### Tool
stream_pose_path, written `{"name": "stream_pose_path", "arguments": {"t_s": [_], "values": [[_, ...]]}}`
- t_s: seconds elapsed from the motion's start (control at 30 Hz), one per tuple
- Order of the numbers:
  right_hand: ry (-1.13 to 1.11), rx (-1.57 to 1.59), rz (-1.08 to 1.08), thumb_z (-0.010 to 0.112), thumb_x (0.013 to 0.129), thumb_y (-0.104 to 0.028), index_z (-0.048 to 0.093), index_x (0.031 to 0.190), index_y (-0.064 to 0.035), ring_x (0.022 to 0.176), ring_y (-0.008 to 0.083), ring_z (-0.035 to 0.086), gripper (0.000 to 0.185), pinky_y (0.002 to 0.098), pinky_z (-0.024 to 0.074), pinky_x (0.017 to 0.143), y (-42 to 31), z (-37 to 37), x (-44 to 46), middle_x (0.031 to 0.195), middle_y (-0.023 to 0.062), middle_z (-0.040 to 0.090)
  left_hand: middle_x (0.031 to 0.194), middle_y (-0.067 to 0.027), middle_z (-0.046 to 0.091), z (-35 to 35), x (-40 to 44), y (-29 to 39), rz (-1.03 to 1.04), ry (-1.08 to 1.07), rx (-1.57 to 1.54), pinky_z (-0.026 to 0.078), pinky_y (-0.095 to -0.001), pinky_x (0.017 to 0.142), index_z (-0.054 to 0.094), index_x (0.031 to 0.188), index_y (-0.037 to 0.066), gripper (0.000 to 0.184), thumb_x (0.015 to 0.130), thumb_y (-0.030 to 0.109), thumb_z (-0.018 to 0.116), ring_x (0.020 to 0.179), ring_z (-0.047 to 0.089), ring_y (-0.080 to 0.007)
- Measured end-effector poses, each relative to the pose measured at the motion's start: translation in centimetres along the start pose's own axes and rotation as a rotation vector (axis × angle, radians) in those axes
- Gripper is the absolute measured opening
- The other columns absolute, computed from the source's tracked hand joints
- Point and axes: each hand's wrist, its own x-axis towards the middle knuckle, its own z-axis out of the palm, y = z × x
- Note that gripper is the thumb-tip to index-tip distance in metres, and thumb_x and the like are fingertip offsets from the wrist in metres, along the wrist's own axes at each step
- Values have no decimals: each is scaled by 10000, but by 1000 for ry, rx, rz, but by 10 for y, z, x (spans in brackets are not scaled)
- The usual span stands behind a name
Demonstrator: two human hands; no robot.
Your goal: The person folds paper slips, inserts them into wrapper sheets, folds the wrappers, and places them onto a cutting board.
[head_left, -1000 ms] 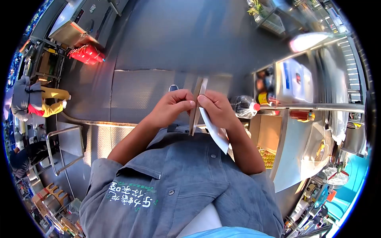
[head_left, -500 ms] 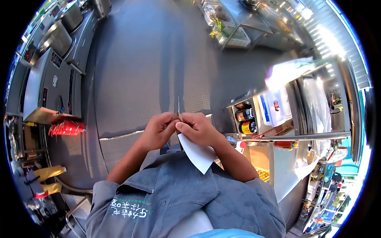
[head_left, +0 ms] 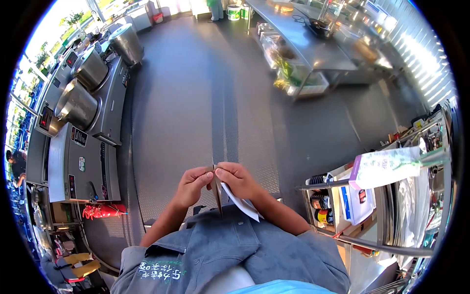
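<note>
Both hands meet in front of my chest with the fingertips close together. My left hand [head_left: 193, 186] is closed in a pinch on a thin brown flat piece [head_left: 216, 193], seen almost edge-on, perhaps card or paper. Beside it my right hand [head_left: 237, 180] pinches a white sheet [head_left: 241, 202], which hangs down towards my grey shirt. Whether the brown piece and the white sheet are joined cannot be made out, as the fingers cover their upper ends.
Large steel pots [head_left: 78, 105] stand on the cooker line [head_left: 110, 105] at left. Right of me is a shelf rack [head_left: 387, 247] with bottles and a plastic bin [head_left: 357, 201]. A steel table [head_left: 313, 46] stands ahead at right, beyond the dark floor [head_left: 181, 98].
The view has tilted up, showing more of the room ahead. My hands appear lower and slightly further apart; the white sheet has turned more edge-on and the brown piece shows longer below the fingers.
</note>
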Motion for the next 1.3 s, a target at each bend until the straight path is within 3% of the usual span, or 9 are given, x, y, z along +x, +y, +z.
{"name": "stream_pose_path", "arguments": {"t_s": [0.17, 0.27, 0.5, 0.63, 0.87, 0.9, 1.03, 1.1, 1.3], "values": [[26, 188, 114, 505, 1075, -198, 640, 908, -52, 659, 24, 485, 259, 224, 406, 596, -58, -43, 72, 729, -52, 576, 784, -14, 620, -2, 78, 38, -16, 151, -203, 426, -261, 669, 677, 917, 9, 244, 1024, 192, 556, 727, 533, -94], [214, 297, 201, 538, 1051, -222, 620, 889, -88, 549, 39, 439, 226, 228, 327, 484, -76, -85, 131, 670, -65, 512, 788, -7, 615, -16, 187, 50, -58, 149, -280, 423, -254, 669, 670, 942, 10, 237, 1026, 201, 558, 722, 524, -85], [318, 288, 203, 526, 1041, -254, 640, 948, -72, 517, 48, 398, 234, 234, 292, 461, -81, -202, 275, 657, -47, 479, 845, -5, 645, -77, 359, 16, -56, 117, -354, 439, -255, 668, 684, 992, 16, 257, 1049, 226, 547, 736, 538, -77], [156, -99, 50, 562, 1041, -207, 678, 1077, 4, 680, 41, 533, 243, 225, 430, 600, -92, -267, 365, 803, 1, 641, 850, 9, 640, -124, 465, 34, 65, 63, -242, 450, -250, 675, 686, 990, 29, 256, 1060, 230, 545, 744, 540, -65], [138, -563, -56, 571, 1024, -180, 683, 991, 15, 687, 63, 560, 227, 249, 451, 611, -180, -297, 471, 787, 5, 646, 822, 14, 609, -175, 599, 109, 77, -122, 1, 458, -255, 679, 654, 928, 17, 291, 1080, 240, 545, 754, 527, -64], [169, -557, -61, 571, 1024, -180, 683, 991, 15, 687, 63, 560, 227, 249, 451, 611, -176, -328, 497, 787, 5, 646, 897, -1, 657, -190, 644, 103, 90, -203, 11, 460, -238, 730, 673, 1045, 14, 291, 1095, 255, 517, 810, 564, -63], [205, -155, 100, 542, 1020, -144, 696, 1016, 19, 680, 66, 557, 224, 249, 441, 604, -185, -367, 550, 794, 10, 650, 929, -9, 664, -205, 712, 109, 64, -212, -80, 476, -244, 774, 673, 1076, 9, 293, 1098, 249, 507, 855, 575, -70], [212, 21, 92, 528, 1022, -149, 699, 1015, 21, 673, 59, 548, 242, 249, 434, 587, -197, -387, 586, 780, 5, 647, 968, -9, 666, -210, 748, 119, -113, -181, -515, 484, -250, 813, 669, 1126, -2, 299, 1101, 242, 497, 901, 578, -73], [233, -266, -4, 581, 1022, -186, 705, 971, -25, 705, 38, 529, 209, 263, 450, 599, -184, -505, 680, 751, -31, 606, 912, 20, 618, -230, 869, 130, 70, -180, 252, 462, -252, 733, 673, 1124, -8, 264, 1085, 180, 493, 831, 534, -62]]}}
